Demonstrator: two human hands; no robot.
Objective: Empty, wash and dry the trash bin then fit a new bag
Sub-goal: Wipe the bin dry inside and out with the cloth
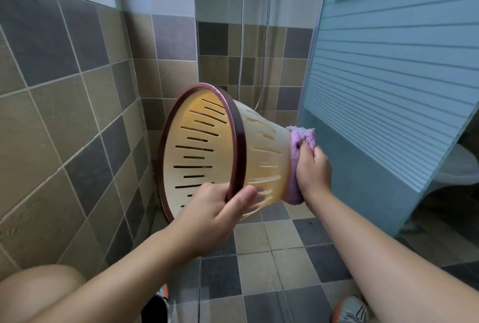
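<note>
The slotted plastic trash bin [204,146], cream-yellow with a dark maroon rim, is held on its side in the air above the tiled floor [280,265], mouth facing left. The left hand [215,216] pinches the rim, thumb outside and fingers apparently curled inside. The right hand [312,167] clasps a fluffy purple cloth [298,146] bunched against the bin's round base.

— Where does the head view look from?
— From the person's head, forward and down, close over both forearms, which enter from the bottom edge.
— What fills the frame?
— A tiled wall [64,105] at left, checkered floor [280,265] below, a shower hose [242,37] top centre.
</note>
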